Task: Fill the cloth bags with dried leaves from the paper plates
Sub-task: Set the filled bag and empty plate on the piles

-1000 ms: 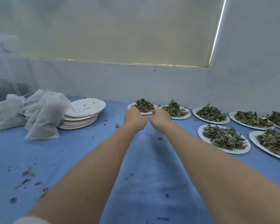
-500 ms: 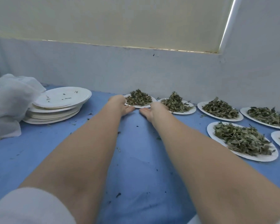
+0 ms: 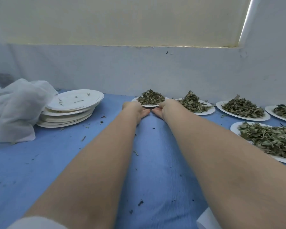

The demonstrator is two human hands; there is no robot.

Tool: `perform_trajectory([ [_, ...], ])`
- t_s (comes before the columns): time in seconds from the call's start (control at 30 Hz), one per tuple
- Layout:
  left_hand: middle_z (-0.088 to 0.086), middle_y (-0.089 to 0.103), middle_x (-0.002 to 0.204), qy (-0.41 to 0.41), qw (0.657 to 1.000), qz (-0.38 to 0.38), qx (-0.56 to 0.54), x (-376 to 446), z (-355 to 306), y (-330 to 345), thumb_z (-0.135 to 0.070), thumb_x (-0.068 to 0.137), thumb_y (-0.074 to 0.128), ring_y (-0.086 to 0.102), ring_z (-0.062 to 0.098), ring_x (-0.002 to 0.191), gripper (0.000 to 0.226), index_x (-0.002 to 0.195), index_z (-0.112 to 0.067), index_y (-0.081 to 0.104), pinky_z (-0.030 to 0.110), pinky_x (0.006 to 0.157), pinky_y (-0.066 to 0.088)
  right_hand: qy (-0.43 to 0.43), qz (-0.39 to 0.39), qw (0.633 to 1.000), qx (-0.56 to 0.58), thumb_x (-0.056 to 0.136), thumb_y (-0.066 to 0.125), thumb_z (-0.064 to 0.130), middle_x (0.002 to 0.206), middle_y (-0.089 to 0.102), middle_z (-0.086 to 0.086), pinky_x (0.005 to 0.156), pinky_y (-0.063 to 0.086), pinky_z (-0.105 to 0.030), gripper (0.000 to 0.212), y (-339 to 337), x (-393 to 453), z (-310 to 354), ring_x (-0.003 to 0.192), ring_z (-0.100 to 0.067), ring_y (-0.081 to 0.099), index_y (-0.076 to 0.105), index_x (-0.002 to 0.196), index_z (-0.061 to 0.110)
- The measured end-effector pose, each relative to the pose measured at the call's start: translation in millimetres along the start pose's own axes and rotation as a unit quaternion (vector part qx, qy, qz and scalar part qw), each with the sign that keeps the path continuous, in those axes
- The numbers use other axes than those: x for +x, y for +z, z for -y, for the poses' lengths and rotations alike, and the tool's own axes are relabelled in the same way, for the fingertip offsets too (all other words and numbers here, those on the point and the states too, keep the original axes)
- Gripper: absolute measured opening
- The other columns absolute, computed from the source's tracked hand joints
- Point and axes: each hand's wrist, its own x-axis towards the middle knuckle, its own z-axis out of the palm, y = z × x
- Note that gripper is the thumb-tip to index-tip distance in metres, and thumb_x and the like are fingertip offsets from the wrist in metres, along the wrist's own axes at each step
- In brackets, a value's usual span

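Both arms reach straight out toward twelve o'clock across the blue cloth (image 3: 155,162), and the two hands meet at the near rim of the far plate (image 3: 149,105), which sits at twelve o'clock against the wall (image 3: 139,71) with a heap of leaves (image 3: 151,97) on it. The left hand (image 3: 135,109) lies at the plate's seven o'clock edge, the right hand (image 3: 163,108) at its five o'clock edge; their thumbs lie flat on the cloth and point at each other, almost touching, just below the rim. The fingers run forward under or along the plate's edge and are hidden by the hands, so whether they pinch the rim or only touch it cannot be told; what shows looks straight, not curled. The leaves are beyond the fingers, on top of the plate, not in either hand. More heaped plates run off toward two and three o'clock: a second plate (image 3: 206,111) just beside the right wrist, a third plate (image 3: 221,107) past it, and a near plate (image 3: 234,128) at three o'clock beside the right forearm. At ten o'clock stands a stack (image 3: 73,111) of used plates with a few crumbs on top, and the white bags (image 3: 15,109) lie crumpled against its left side at nine o'clock. Leaf bits are scattered over the cloth.
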Motion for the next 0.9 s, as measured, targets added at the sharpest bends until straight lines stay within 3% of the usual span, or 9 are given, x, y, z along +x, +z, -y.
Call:
perform_trajectory([
  [0.1,0.020,0.055,0.127,0.008,0.999,0.028,0.019,1,4,-2,0.005,0.096,0.037,0.060,0.029,0.108,0.033,0.128,0.008,0.042,0.026,0.058,0.054,0.063,-0.048,0.997,-0.011,0.094,0.048,-0.001,0.106,0.062,-0.015,0.080,0.054,-0.029,0.024,1,-2,4,0.108,-0.027,0.061,0.053,0.117,-0.007],
  [0.17,0.023,0.058,0.119,-0.004,1.000,0.021,-0.011,-5,4,-3,0.005,0.095,0.039,0.063,0.033,0.094,0.027,0.121,0.010,0.048,0.029,0.058,0.052,0.051,-0.034,0.998,-0.007,0.096,0.043,0.001,0.098,0.059,-0.014,0.069,0.057,-0.029,0.020,2,-19,4,0.101,-0.025,0.062,0.053,0.111,-0.006],
  [0.23,0.024,0.060,0.115,-0.001,0.999,0.017,-0.029,-14,3,-4,0.005,0.094,0.045,0.063,0.031,0.081,0.025,0.118,0.010,0.051,0.030,0.063,0.052,0.038,-0.030,0.999,0.008,0.097,0.041,0.000,0.107,0.061,-0.017,0.035,0.050,-0.032,0.028,-4,-35,1,0.094,-0.027,0.063,0.051,0.122,-0.002],
  [0.3,0.024,0.060,0.113,-0.004,0.999,0.017,-0.038,-25,3,-8,0.007,0.092,0.047,0.063,0.032,0.087,0.026,0.117,0.011,0.050,0.031,0.066,0.052,0.043,-0.041,0.998,0.017,0.093,0.043,-0.008,0.109,0.063,-0.022,0.022,0.039,-0.033,0.032,-11,-56,-2,0.093,-0.031,0.065,0.052,0.123,-0.001],
  [0.47,0.024,0.060,0.114,-0.014,0.999,0.004,-0.029,-75,0,-22,0.011,0.090,0.048,0.063,0.028,0.075,0.030,0.120,0.012,0.050,0.026,0.065,0.052,0.036,-0.047,0.998,-0.007,0.085,0.049,-0.016,0.076,0.060,-0.021,0.028,0.045,-0.030,0.021,-29,-115,-5,0.064,-0.028,0.062,0.058,0.103,-0.007],
  [0.6,0.024,0.062,0.110,-0.023,0.999,-0.020,-0.032,-128,-7,-38,0.015,0.089,0.047,0.064,0.035,0.096,0.029,0.117,0.012,0.050,0.025,0.055,0.051,0.038,-0.028,0.998,-0.034,0.085,0.056,-0.011,0.066,0.060,-0.018,0.034,0.050,-0.027,0.005,-36,-169,-7,0.053,-0.025,0.061,0.057,0.082,-0.007],
  [0.9,0.026,0.060,0.114,-0.017,0.997,-0.062,-0.036,-253,10,-84,0.014,0.088,0.049,0.062,0.035,0.102,0.027,0.115,0.011,0.051,0.037,0.079,0.052,0.043,0.018,0.995,-0.093,0.086,0.059,-0.008,0.062,0.062,-0.017,0.040,0.053,-0.026,0.014,-71,-291,-30,0.046,-0.023,0.061,0.055,0.073,-0.006],
])
